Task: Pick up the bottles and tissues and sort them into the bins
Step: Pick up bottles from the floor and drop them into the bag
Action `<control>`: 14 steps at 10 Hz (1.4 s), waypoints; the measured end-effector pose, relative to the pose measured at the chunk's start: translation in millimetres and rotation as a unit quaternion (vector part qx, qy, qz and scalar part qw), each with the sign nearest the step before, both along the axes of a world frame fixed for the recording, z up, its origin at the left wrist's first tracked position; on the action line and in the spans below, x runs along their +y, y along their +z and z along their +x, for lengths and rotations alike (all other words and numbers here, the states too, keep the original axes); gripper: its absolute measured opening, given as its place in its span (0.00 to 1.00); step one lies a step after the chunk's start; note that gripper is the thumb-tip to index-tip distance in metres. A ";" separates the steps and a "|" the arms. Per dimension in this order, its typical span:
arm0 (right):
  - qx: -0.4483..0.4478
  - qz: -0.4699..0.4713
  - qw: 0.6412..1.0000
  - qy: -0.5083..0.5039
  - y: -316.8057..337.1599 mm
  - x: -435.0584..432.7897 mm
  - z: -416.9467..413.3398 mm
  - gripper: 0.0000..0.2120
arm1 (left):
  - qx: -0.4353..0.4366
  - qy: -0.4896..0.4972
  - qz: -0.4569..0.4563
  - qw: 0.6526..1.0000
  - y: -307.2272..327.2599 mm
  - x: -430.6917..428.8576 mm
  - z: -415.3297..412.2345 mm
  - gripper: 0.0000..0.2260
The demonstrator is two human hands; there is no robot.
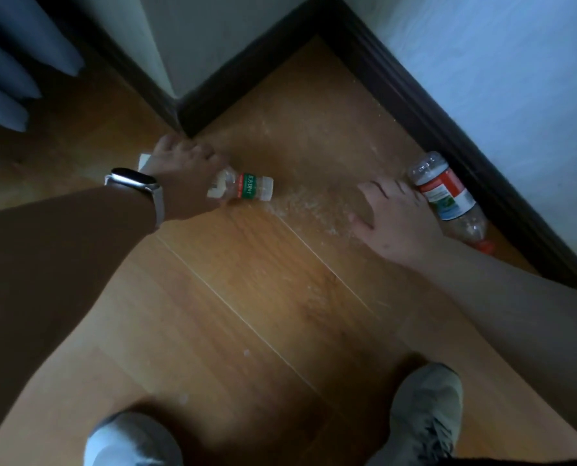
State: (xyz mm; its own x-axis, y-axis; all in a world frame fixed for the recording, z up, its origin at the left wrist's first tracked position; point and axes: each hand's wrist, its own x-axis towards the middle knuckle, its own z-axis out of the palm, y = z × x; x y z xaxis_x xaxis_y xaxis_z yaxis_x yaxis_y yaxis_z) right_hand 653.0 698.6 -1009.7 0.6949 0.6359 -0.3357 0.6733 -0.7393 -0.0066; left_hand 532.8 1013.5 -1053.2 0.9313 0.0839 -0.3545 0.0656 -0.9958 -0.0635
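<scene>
Two bottles on the floor [247,297], one by each grip.
The green bottle [247,188] lies sideways just below the wall corner [183,119], one end under the left grip [183,173]; I cannot tell if its fingers curl round it. The red bottle [445,193] lies right of the corner, along the wall. The right grip [394,220], fingers straight and apart, is just left of it. One white bit [144,161], maybe a tissue, peeks out.
</scene>
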 end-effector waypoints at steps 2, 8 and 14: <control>-0.074 0.000 0.995 -0.059 -6.1 -43.0 35.1 0.26 | -0.029 0.034 -0.120 0.992 14.4 -51.1 24.2 0.31; 0.013 -0.023 0.953 -0.302 -18.0 -91.9 86.7 0.29 | -0.048 0.164 -0.336 0.926 26.8 -108.2 55.4 0.33; 0.151 0.139 0.950 -0.236 84.7 16.5 -65.9 0.25 | -0.098 0.446 -0.387 0.801 134.7 -85.1 -52.9 0.30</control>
State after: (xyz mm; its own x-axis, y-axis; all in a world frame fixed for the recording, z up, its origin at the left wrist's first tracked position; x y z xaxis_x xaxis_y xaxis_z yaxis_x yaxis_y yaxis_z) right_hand 587.1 715.1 -924.9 0.8232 0.3700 -0.4307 0.2026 -0.9000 -0.3860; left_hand 479.9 928.4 -918.5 0.6676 0.5729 -0.4754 0.7058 -0.2839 0.6491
